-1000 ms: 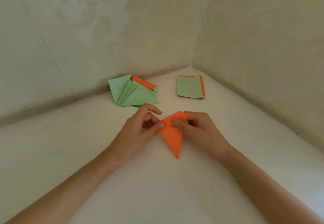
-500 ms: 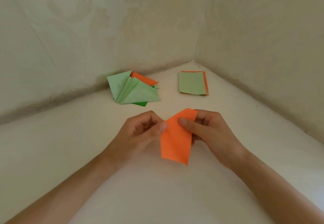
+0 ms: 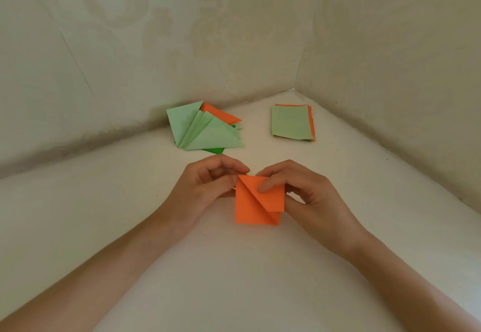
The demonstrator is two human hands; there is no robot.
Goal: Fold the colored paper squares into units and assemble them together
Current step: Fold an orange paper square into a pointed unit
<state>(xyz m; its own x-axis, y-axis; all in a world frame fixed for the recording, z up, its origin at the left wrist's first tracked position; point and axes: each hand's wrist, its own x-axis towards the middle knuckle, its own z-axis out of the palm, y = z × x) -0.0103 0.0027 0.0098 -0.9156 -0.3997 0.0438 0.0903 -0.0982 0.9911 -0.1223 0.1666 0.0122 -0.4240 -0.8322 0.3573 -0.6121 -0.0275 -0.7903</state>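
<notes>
— What colour is the piece between my fingers?
— The folded paper (image 3: 256,205) I hold is plain bright orange.
— And the pile of folded units (image 3: 201,130)?
— Mostly pale green, one orange, with a darker green edge underneath.
— The flat stack of squares (image 3: 292,122)?
— Pale green on top, orange edges below.
— The tabletop (image 3: 234,279)?
— Plain off-white; the walls (image 3: 182,45) are cream with a faint floral pattern.

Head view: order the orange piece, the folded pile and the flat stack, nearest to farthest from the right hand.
1. Orange piece, held in the right hand.
2. Flat stack, ahead of it, near the corner.
3. Folded pile, ahead and to the left.
</notes>
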